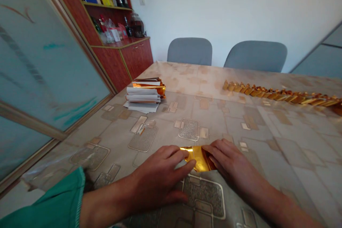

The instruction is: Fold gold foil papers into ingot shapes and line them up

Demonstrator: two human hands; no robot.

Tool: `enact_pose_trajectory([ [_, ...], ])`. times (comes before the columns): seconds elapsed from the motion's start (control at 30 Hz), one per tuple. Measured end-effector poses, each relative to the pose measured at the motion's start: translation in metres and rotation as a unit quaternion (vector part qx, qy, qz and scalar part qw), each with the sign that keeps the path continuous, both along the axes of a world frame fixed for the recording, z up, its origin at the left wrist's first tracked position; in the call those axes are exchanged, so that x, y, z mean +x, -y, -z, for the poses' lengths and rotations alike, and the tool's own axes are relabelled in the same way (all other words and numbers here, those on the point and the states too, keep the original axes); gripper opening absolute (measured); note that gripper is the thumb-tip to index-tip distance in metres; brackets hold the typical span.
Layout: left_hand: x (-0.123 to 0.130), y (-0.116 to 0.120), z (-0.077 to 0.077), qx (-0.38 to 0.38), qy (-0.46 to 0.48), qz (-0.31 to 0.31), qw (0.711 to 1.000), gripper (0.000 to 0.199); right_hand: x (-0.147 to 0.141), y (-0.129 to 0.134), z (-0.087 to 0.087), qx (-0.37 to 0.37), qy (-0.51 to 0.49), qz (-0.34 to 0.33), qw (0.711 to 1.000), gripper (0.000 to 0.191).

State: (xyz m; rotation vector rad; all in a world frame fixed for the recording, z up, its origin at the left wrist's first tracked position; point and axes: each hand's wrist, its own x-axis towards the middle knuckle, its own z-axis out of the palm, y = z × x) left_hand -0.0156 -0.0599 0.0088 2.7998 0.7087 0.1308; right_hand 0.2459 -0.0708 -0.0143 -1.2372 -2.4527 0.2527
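— Gold foil strip (198,158) on my feed, creased and lying on the patterned table cover (269,135), right between both hands. What's the grip?

— My left hand (157,178) reaches in from a green sleeve (45,199), its fingers lying across the foil's left end and its thumb along the near edge. My right hand (235,164) has its fingers together over the right end. Neither hand is spread wide; both sit low and curved, just beside each other. I can't tell whether they're pinching the foil or only pressing it.

— What's around them?

— Ahead on the left, a stack of white paper slips (144,94) with gold foil tucked among them. Ahead on the right, a long row of folded gold foil pieces (278,94) runs off the frame's edge. Both are well apart from my hands.

— Beyond the table?

— Two grey chairs (189,51) against the far wall, a reddish wooden cabinet (136,57) at the corner, and a frosted glass panel (45,71) on my left.
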Motion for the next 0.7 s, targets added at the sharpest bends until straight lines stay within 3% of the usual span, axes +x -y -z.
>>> enact_pose_trajectory([
  [0.23, -0.006, 0.005, -0.002, -0.027, 0.006, 0.004, 1.0, 0.078, 0.002, 0.004, 0.003, 0.055, 0.071, -0.003, 0.996, 0.027],
  [0.43, -0.007, 0.008, -0.005, -0.02, 0.033, -0.005, 0.999, 0.069, 0.0, 0.003, -0.004, -0.006, 0.055, 0.025, 0.998, 0.023],
  [0.7, 0.009, -0.018, -0.001, -0.016, 0.098, -0.052, 0.994, 0.021, -0.006, -0.01, -0.009, -0.086, -0.04, 0.103, 0.99, 0.016],
])
